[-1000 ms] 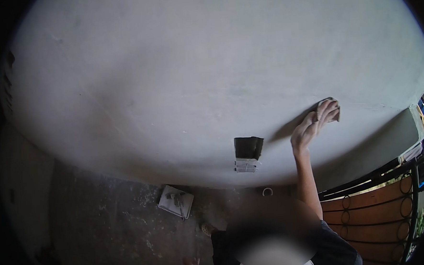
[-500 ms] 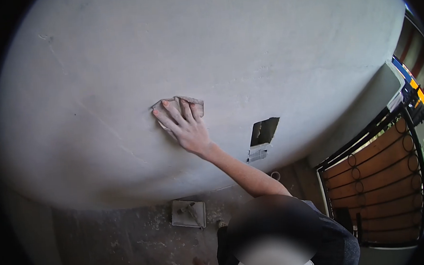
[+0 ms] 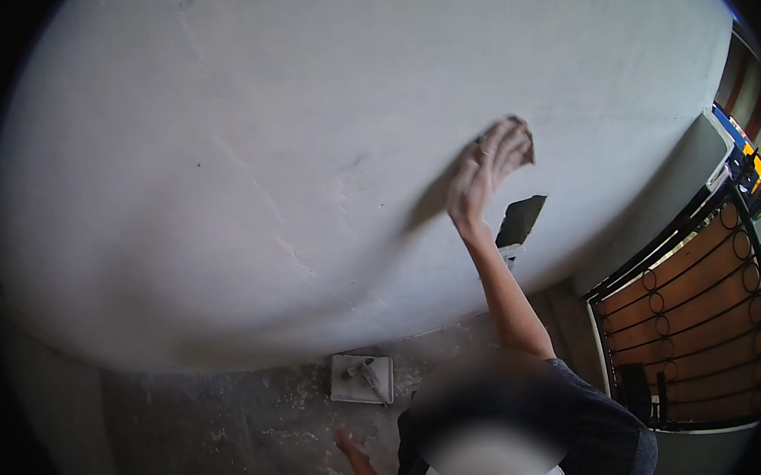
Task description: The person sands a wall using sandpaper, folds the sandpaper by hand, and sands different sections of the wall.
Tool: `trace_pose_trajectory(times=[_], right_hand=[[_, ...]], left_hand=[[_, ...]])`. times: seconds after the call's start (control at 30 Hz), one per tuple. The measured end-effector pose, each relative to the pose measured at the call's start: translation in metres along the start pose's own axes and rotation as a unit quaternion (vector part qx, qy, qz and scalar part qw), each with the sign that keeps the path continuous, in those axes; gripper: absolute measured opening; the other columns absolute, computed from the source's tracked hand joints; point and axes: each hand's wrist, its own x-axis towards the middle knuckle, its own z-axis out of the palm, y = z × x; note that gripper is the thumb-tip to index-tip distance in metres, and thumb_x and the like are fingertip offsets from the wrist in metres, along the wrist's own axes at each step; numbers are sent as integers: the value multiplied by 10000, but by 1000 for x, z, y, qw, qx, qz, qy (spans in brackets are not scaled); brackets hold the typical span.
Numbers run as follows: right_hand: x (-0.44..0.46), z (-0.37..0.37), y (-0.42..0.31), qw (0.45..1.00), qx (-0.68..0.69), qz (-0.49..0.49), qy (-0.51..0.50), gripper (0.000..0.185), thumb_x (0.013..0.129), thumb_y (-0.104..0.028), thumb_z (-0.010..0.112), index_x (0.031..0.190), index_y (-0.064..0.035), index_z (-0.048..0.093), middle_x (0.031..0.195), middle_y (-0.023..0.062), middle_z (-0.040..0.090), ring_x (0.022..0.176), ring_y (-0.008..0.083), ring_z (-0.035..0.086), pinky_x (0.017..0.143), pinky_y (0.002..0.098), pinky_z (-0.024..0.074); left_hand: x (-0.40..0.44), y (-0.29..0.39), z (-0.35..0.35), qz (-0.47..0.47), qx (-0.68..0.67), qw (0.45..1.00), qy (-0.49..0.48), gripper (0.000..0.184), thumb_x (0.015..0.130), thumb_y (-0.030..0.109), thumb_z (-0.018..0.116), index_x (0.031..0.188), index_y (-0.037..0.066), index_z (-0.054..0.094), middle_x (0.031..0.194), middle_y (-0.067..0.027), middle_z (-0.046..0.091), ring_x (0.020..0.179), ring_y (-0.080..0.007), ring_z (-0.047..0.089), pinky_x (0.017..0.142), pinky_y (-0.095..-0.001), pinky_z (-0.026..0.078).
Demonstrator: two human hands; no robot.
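Observation:
My right hand (image 3: 483, 176), smeared by motion, presses a worn, dusty sheet of sandpaper (image 3: 527, 142) flat against the pale plastered wall (image 3: 306, 138). The sheet's edge shows past my fingertips; the rest is covered by the hand. Just below and to the right of that hand, a dark rectangular cutout (image 3: 520, 220) opens in the wall. My left hand (image 3: 350, 445) hangs low beside my body, apart from the wall, its fingers loosely spread with nothing visible in them.
On the stained concrete floor (image 3: 235, 426) by the wall's foot lies a pale square tray (image 3: 344, 394) with a dusty tool in it. To the right stands a black metal gate (image 3: 691, 333) with orange-brown panels. Fine cracks (image 3: 267, 200) run down the wall.
My right hand has swept the sandpaper to the right and upward across the wall, now above the cutout. My left hand shows more fully. The view has shifted slightly.

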Motion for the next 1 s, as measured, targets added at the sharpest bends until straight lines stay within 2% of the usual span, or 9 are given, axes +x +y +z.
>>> trace_pose_trajectory(times=[0.17,0.3,0.4,0.57,0.63,0.67,0.77,0.9,1.0], right_hand=[[13,10,-80,982,36,-152,-110,633,961,-124,513,1559,-169,308,1638,212,117,1473,533,4,1154,667,-20],[-94,18,-48,942,-14,-240,-234,668,921,-215,601,1541,-188,353,1630,181,179,1466,541,68,1151,685,35],[-101,17,-36,923,-34,-284,-258,667,919,-216,600,1539,-193,356,1632,176,174,1469,535,62,1155,681,38],[-39,15,-73,950,-30,-236,-204,666,922,-171,580,1545,-186,344,1639,182,144,1472,533,31,1157,675,32],[-43,17,-87,967,20,-181,-176,684,899,-91,549,1546,-124,329,1633,225,121,1451,578,11,1134,711,-9],[-61,23,-83,965,19,-193,-179,689,898,-87,544,1548,-114,317,1624,251,120,1449,580,9,1125,726,-7],[-103,27,-68,942,-52,-249,-220,639,942,-149,535,1548,-156,332,1634,203,141,1472,535,14,1127,725,9],[-64,26,-78,940,-70,-274,-192,647,940,-134,538,1550,-155,323,1630,207,151,1471,537,11,1125,729,5],[-36,28,-110,971,19,-200,-132,703,874,-37,551,1538,-141,347,1627,226,141,1448,578,39,1121,734,9]], left_hand=[[7,-28,19,-50,23,998,-8,660,941,383,557,1510,172,298,1504,-127,343,1332,-431,385,921,-622,483],[3,-34,15,-98,37,994,-22,636,921,373,544,1481,162,328,1503,-134,327,1319,-437,396,894,-643,484],[-2,-37,1,-133,63,989,-10,634,904,378,541,1467,163,344,1486,-137,337,1308,-441,399,881,-641,490],[23,-61,-39,-166,85,980,69,608,890,382,547,1438,174,386,1454,-121,366,1275,-448,425,874,-618,497],[5,-46,-49,-114,82,989,43,563,888,375,548,1400,168,438,1436,-117,387,1250,-441,442,865,-616,496],[7,-50,-51,-115,80,989,44,563,888,375,548,1400,168,438,1436,-117,387,1250,-441,442,865,-616,496],[27,-66,-55,-66,21,998,7,533,882,373,550,1368,166,472,1418,-119,407,1226,-433,450,845,-621,498],[42,-70,-49,-136,91,986,25,544,877,382,556,1373,176,467,1406,-116,415,1204,-428,456,832,-629,498],[51,-68,-40,-162,113,980,31,557,877,383,556,1388,188,449,1405,-115,413,1194,-427,458,824,-630,499]])
